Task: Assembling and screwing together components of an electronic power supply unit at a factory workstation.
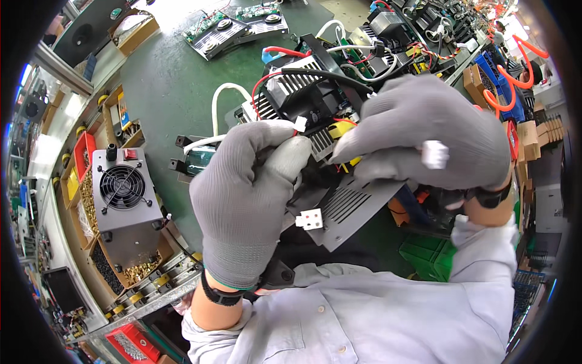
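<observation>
Both of my hands wear grey gloves. My left hand pinches a small white connector between thumb and forefinger, with red wire beside it. Opposite it, my right hand has its fingers closed near yellow wiring; what they hold is hidden. Another white connector shows against the right glove. Beneath both hands lies an electronic unit with a slotted grey metal panel. A white multi-hole connector rests over that panel. A black cable arches above the unit.
Circuit boards on metal brackets lie on the green bench. A grey box with a fan stands at left by bins of brass fasteners. More units crowd the far right. Orange coiled hose hangs there.
</observation>
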The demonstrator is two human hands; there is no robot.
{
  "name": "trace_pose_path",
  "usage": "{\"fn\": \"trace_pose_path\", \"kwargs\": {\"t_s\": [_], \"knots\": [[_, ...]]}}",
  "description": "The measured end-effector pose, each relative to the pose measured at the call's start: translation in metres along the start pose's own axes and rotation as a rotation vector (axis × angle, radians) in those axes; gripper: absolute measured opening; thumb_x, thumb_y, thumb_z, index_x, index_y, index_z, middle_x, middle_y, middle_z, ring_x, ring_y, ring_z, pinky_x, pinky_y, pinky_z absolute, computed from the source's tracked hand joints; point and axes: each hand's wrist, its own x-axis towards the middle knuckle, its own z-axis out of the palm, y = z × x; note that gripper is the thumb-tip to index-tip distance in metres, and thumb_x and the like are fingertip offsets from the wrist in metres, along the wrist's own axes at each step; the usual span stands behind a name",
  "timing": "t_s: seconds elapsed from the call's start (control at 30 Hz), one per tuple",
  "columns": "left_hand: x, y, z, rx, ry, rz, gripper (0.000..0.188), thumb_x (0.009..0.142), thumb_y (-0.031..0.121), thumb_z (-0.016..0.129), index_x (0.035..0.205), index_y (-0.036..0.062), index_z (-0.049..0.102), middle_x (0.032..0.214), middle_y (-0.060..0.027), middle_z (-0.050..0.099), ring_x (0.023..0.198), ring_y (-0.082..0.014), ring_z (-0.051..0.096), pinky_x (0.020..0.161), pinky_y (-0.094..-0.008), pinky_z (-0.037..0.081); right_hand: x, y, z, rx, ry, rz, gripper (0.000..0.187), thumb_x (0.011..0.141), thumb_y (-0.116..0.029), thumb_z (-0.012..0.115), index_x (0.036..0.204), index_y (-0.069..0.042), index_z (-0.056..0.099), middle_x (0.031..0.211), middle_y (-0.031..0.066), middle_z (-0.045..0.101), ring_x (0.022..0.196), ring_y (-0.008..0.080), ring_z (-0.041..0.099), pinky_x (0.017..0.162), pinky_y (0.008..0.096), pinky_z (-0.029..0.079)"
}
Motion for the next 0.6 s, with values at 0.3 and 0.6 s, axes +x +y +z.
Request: {"fn": "trace_pose_path", "kwargs": {"t_s": [0.3, 0.6], "knots": [[-0.008, -0.022, 0.004, -0.158, 0.086, 0.094, 0.016, 0.093, 0.003, 0.068, 0.109, 0.0007, 0.068, 0.085, -0.0019, 0.070, 0.066, -0.0015, 0.056, 0.056, -0.0169, 0.041, 0.046, -0.024, -0.007, -0.451, -0.466, 0.105, 0.026, 0.070, -0.015, 0.078, 0.095, -0.017, 0.074, 0.094, 0.0050, 0.066, 0.084, 0.0268, 0.069, 0.072, 0.0397, 0.055], [-0.008, -0.029, 0.006, -0.138, 0.086, 0.154, 0.014, 0.092, 0.007, 0.072, 0.105, 0.0031, 0.070, 0.081, 0.0000, 0.070, 0.062, -0.0015, 0.055, 0.055, -0.0188, 0.043, 0.064, -0.044, -0.023, -0.595, -0.924, 0.187, 0.020, 0.075, -0.020, 0.075, 0.095, -0.017, 0.075, 0.096, 0.0027, 0.067, 0.081, 0.0271, 0.070, 0.071, 0.0394, 0.057]]}}
